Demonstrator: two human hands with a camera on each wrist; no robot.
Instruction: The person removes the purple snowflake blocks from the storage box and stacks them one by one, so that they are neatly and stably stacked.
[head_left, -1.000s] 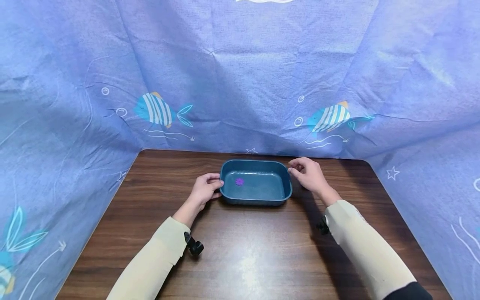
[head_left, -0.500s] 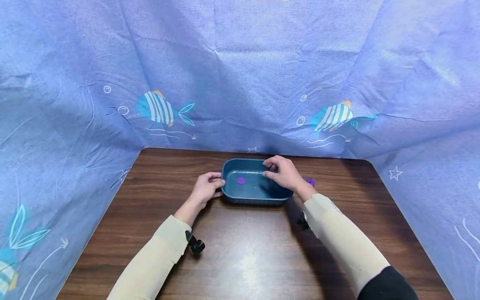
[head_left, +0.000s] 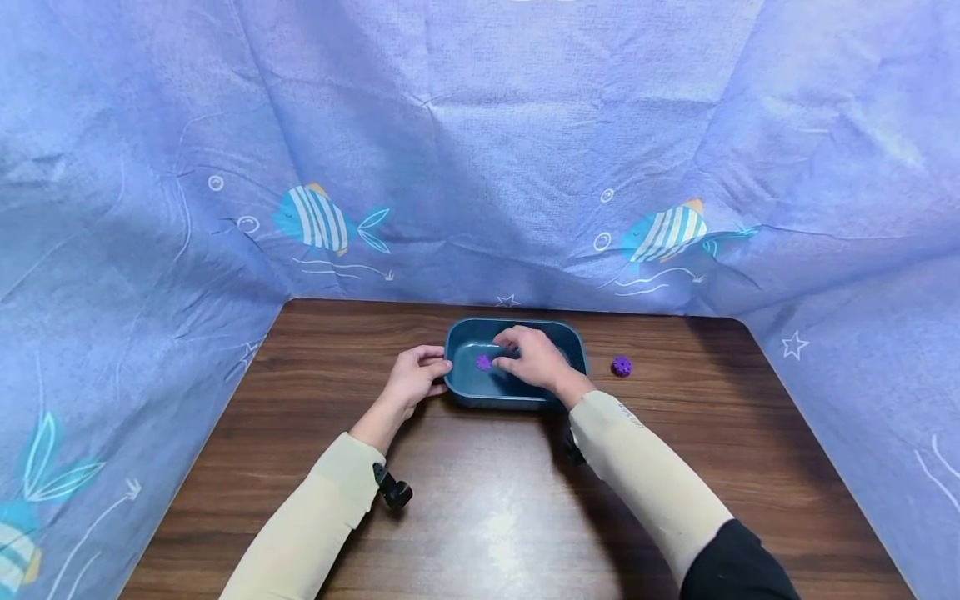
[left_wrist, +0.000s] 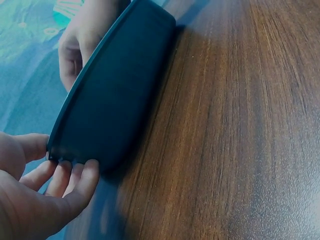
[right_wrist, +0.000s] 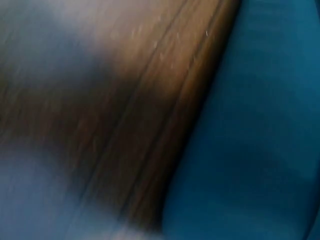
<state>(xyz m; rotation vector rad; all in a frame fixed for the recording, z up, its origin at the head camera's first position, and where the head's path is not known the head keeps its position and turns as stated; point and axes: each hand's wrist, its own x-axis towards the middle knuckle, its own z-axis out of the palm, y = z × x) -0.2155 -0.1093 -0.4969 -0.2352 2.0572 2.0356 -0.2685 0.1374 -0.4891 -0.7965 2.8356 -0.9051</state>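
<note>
A dark blue rectangular plastic tub (head_left: pixel 495 402) stands on the table in the head view. My left hand (head_left: pixel 408 379) grips its left end, the thumb over the rim and the fingers against the outer wall, as the left wrist view shows on the tub (left_wrist: pixel 110 95). Inside the tub, toward its left, lies a small purple flower-shaped piece (head_left: pixel 483 362). My right hand (head_left: pixel 534 358) reaches over the tub with fingers bent and parted, fingertips just right of that piece, apparently not touching it. The right wrist view is blurred and shows only the tub's wall (right_wrist: pixel 245 130) and wood.
A second purple flower-shaped piece (head_left: pixel 622 366) lies on the brown wooden table (head_left: pixel 480 500) right of the tub. A blue fish-patterned cloth (head_left: pixel 480 167) hangs behind the table and at both sides. Black wrist cameras sit on both sleeves.
My right hand has moved left from the tub's right end to over its inside. The purple piece right of the tub has come into sight. My left hand keeps its grip.
</note>
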